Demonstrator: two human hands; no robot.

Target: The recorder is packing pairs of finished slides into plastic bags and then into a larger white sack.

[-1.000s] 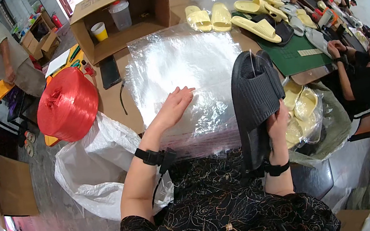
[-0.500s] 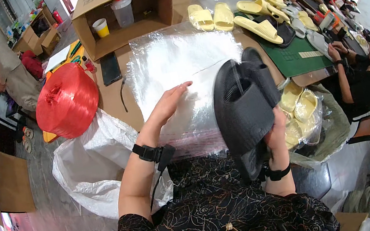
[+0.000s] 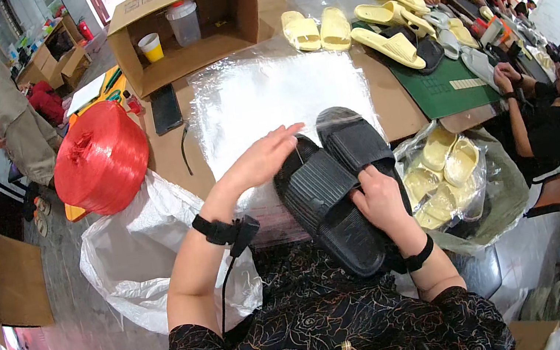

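A pair of black ridged slide slippers (image 3: 319,187) is held side by side over the near edge of the table, toes pointing away from me. My right hand (image 3: 384,202) grips them, its fingers curled in between the two slippers. My left hand (image 3: 263,157) is open with the fingers stretched out, the fingertips at the toe of the left slipper. Beneath both hands lies a stack of clear plastic bags (image 3: 237,100), its near part partly hidden by the slippers and my left forearm.
Left of the bags are a red twine roll (image 3: 101,158), a white sack (image 3: 144,255) and a phone (image 3: 166,109). A cardboard box (image 3: 225,34) holds a cup and plastic container. Yellow slippers (image 3: 389,51) lie at the far right; bagged ones (image 3: 444,172) sit nearer. Co-workers sit along the right.
The slippers have swung left and turned from edge-on to show their upper sides. My right hand moved left with them, and my left fingertips now meet a toe.
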